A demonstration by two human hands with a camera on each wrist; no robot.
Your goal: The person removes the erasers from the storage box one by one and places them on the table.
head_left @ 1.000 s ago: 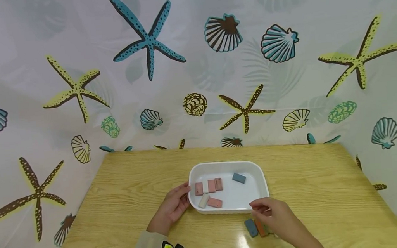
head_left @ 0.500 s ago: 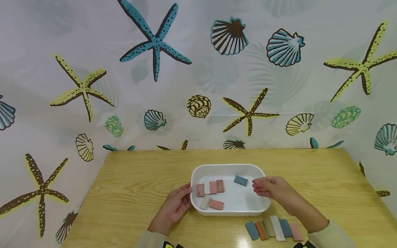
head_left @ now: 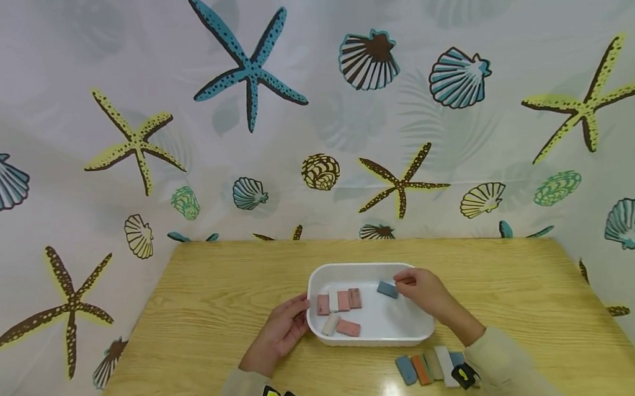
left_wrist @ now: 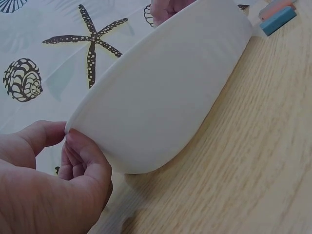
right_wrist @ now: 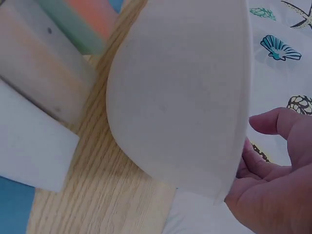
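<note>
My left hand (head_left: 282,330) pinches the left rim of a white plastic tray (head_left: 373,336), thumb on one side and fingers on the other, as the left wrist view also shows. Inside the tray, my right hand (head_left: 428,294) has its fingertips right at the right end of a blue eraser (head_left: 386,289). The tray wall hides those fingertips in the right wrist view, so whether they grip the eraser I cannot tell. At the tray's left side lie several pink erasers (head_left: 348,328) and white ones (head_left: 331,324).
On the wood-patterned tabletop (head_left: 234,273), before the tray's front right corner, several more erasers lie in a row: blue (head_left: 406,370), orange and green (head_left: 420,369), beige and white (head_left: 444,362). My right sleeve partly covers them. A shell-print cloth (head_left: 311,111) hangs behind.
My right hand has gone from the tray's front rim, above the row of erasers, over the tray's right side and in to the blue eraser. The left hand keeps its hold on the rim.
</note>
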